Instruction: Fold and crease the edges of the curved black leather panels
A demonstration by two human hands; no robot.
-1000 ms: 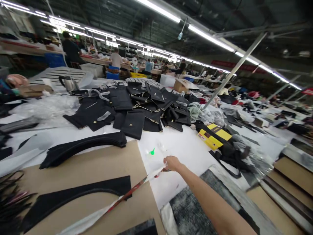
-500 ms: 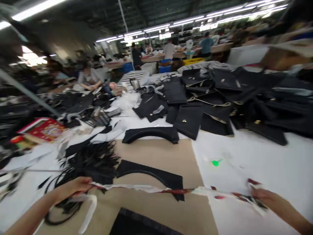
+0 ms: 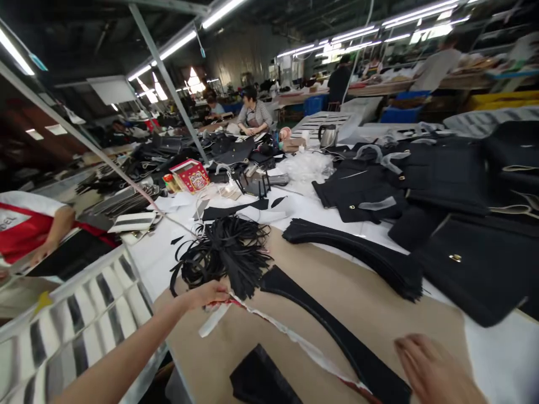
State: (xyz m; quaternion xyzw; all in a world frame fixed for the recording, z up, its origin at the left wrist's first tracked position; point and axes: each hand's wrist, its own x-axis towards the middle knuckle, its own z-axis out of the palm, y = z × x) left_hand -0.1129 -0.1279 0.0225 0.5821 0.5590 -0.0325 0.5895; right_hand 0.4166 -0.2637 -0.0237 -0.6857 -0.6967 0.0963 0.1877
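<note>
My left hand (image 3: 217,293) pinches one end of a long, narrow white-and-red strip (image 3: 290,334), and a short white tail hangs below the fingers. The strip slants down to the right and leaves the view at the bottom edge. At lower right is my right hand (image 3: 433,365), a little blurred, fingers stretched out, apart from the visible strip. Between the hands lies a curved black piece (image 3: 324,320) on brown board (image 3: 236,342). Beyond it rests a stack of similar curved pieces (image 3: 357,247). A bundle of thin black strips (image 3: 227,252) lies just past my left hand.
Another black piece (image 3: 265,379) lies at the near edge. Black panels with metal clasps (image 3: 471,264) are heaped at right. A rack of white and black strips (image 3: 80,325) stands at left, beside a co-worker in red and white (image 3: 29,230). A red box (image 3: 191,175) sits farther back.
The view has swung left. The strip, earlier stretched between both hands, now slopes down from my left hand. My right hand has come away from it.
</note>
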